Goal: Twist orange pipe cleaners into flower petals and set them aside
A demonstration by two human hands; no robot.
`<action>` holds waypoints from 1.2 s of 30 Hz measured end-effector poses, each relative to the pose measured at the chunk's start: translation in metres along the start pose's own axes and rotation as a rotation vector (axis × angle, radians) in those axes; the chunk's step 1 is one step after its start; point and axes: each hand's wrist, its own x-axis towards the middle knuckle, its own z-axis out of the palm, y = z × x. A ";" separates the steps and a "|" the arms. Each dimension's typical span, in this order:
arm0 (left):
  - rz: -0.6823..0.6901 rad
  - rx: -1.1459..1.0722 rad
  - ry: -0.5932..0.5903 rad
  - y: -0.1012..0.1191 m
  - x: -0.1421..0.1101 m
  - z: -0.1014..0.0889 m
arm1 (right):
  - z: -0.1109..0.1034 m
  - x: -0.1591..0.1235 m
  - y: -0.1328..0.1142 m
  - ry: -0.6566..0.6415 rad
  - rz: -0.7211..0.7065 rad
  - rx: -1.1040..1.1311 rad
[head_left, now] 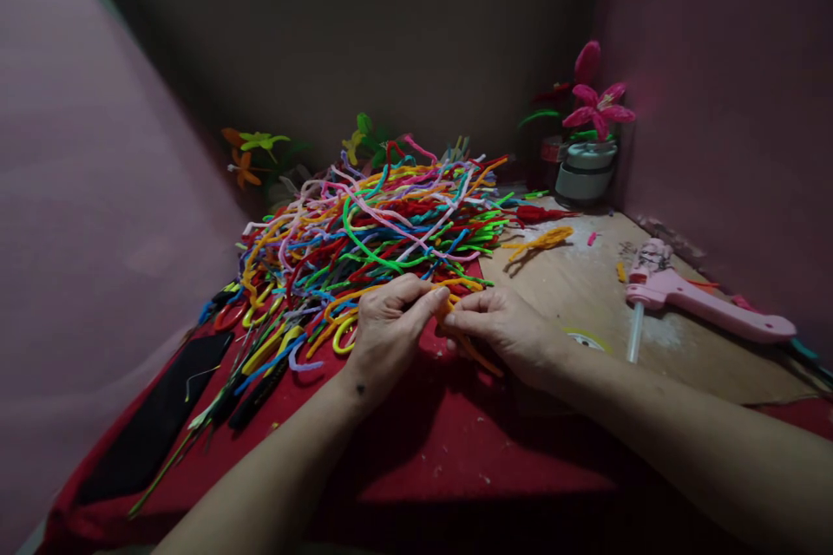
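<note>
My left hand (390,325) and my right hand (504,329) meet at the front edge of a big heap of coloured pipe cleaners (377,225). Both hands pinch the same orange pipe cleaner (449,305), fingertips almost touching. A length of it trails down under my right hand (485,360). The hands rest over a red cloth (455,451) that covers the table.
A pink glue gun (703,303) lies on a brown board (573,277) to the right. A pink pipe-cleaner flower (595,108) stands in a pot at the back right. Small orange and green flowers (251,152) sit at the back left. Black strips (162,416) lie left. Walls close in on three sides.
</note>
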 end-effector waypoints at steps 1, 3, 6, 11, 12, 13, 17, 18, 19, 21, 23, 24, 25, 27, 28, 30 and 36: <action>-0.010 0.003 -0.003 0.001 0.001 0.000 | -0.001 0.000 0.001 -0.010 -0.003 0.000; 0.008 0.014 0.003 0.003 0.002 0.000 | -0.002 0.000 0.003 -0.019 -0.022 0.020; -0.040 -0.143 0.007 0.005 0.003 0.000 | -0.002 0.001 0.003 0.010 -0.078 0.120; -0.427 -0.638 -0.273 0.001 0.003 0.003 | -0.001 0.005 0.002 0.127 -0.183 0.299; -0.493 -0.714 -0.341 0.000 0.002 0.004 | -0.001 0.005 0.001 0.127 -0.179 0.335; -0.539 -0.771 -0.386 -0.001 0.001 0.006 | -0.001 0.006 0.001 0.118 -0.170 0.367; -0.587 -0.843 -0.416 -0.004 -0.001 0.010 | -0.002 0.006 0.001 0.073 -0.129 0.395; -0.595 -0.852 -0.417 -0.004 -0.001 0.010 | -0.002 0.006 0.001 0.073 -0.125 0.389; -0.604 -0.866 -0.412 -0.005 -0.001 0.011 | -0.003 0.006 0.001 0.073 -0.127 0.380; -0.621 -0.905 -0.398 -0.006 -0.001 0.011 | -0.003 0.007 0.002 0.085 -0.145 0.380; -0.621 -0.938 -0.403 -0.007 -0.001 0.012 | -0.003 0.008 0.004 0.102 -0.165 0.411; -0.616 -0.944 -0.417 -0.008 -0.002 0.013 | -0.003 0.009 0.005 0.111 -0.162 0.433; -0.610 -0.942 -0.429 -0.008 -0.002 0.013 | -0.002 0.009 0.006 0.113 -0.150 0.454; -0.593 -0.935 -0.434 -0.009 -0.003 0.015 | -0.001 0.009 0.007 0.087 -0.114 0.488; -0.586 -0.930 -0.432 -0.009 -0.003 0.015 | 0.000 0.009 0.007 0.069 -0.101 0.502; -0.576 -0.925 -0.435 -0.009 -0.003 0.015 | 0.000 0.009 0.007 0.038 -0.109 0.516; -0.627 -0.864 -0.527 -0.004 -0.004 0.011 | -0.006 0.006 0.003 0.081 -0.172 0.283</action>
